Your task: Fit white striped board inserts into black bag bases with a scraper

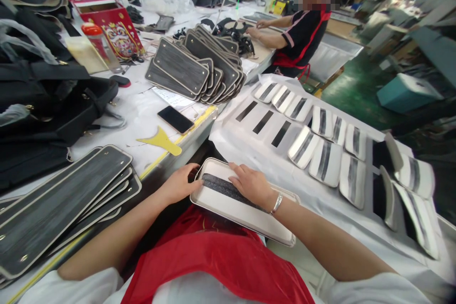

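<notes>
A long bag base panel (221,194) with rounded corners rests at my lap, its white side up and a dark strip (217,184) running along its middle. My left hand (181,181) grips its left end, thumb near the edge and the other fingers partly hidden behind it. My right hand (252,184) lies palm down across the panel, fingers stretched over the dark strip. On the table to the left is a stack of dark panels (71,204) with pale edges and metal studs.
A bigger pile of dark panels (181,66), a phone (175,119) and a yellow scraper (162,141) are on the table. Black bags (53,99) crowd the left. White pieces with dark strips (325,161) cover the right-hand table. A co-worker (302,38) sits beyond.
</notes>
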Tool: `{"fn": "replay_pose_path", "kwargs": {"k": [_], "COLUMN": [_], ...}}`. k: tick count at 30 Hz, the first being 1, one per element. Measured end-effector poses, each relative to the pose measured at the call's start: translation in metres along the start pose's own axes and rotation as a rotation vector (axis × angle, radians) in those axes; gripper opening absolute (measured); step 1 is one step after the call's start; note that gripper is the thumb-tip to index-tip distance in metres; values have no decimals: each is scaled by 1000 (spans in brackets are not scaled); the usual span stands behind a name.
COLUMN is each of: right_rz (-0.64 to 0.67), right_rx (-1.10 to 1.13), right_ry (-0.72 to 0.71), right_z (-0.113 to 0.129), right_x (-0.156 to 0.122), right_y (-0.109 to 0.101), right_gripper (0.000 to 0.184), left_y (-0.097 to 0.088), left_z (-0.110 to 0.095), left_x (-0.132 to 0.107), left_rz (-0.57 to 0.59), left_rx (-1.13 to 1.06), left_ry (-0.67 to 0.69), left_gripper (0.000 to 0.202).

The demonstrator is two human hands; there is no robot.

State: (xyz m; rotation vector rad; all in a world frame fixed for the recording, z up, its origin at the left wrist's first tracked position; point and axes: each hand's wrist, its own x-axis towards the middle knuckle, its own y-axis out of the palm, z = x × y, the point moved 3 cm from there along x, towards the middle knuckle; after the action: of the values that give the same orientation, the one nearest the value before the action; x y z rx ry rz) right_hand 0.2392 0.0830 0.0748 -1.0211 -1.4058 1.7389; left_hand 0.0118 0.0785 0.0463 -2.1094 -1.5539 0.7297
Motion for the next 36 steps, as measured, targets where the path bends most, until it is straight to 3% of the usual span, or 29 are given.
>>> {"fn": "replay_pose_path", "kwargs": {"k": [7, 12, 16, 21, 24, 27, 29, 36], "right_rz": [9, -98, -182, -190, -159, -155, -157, -181], "right_rx": [-132, -236, -162, -2, 30, 47, 55, 82], "right_ry": [-10, -148, -202, -429, -434, -419, -418, -412], "right_z": [9, 25, 35, 37, 34, 34, 34, 34], "right_x": [2, 4, 2, -7, -7, -5, -3, -3], "right_y": [10, -1, -8, 19, 35, 37, 35, 36], "right_gripper": [44, 36, 40, 51, 56, 55, 54, 53], "left_y": [-1, -1, 0, -3, -5, -6, -6, -5], "left_z": [-8, -15, -15, -13, -7, 5, 11, 12], "left_x": [11, 23, 27, 26, 24, 20, 17, 10], "left_rz": [29, 48, 78, 39, 61, 145, 138, 79], "left_rx": [277, 413, 391, 365, 174, -292, -499, -447], "left_ry": [8, 5, -25, -15, -22, -191, -300, -318], "left_gripper": [24, 15, 15, 18, 25, 39, 46, 48]}}
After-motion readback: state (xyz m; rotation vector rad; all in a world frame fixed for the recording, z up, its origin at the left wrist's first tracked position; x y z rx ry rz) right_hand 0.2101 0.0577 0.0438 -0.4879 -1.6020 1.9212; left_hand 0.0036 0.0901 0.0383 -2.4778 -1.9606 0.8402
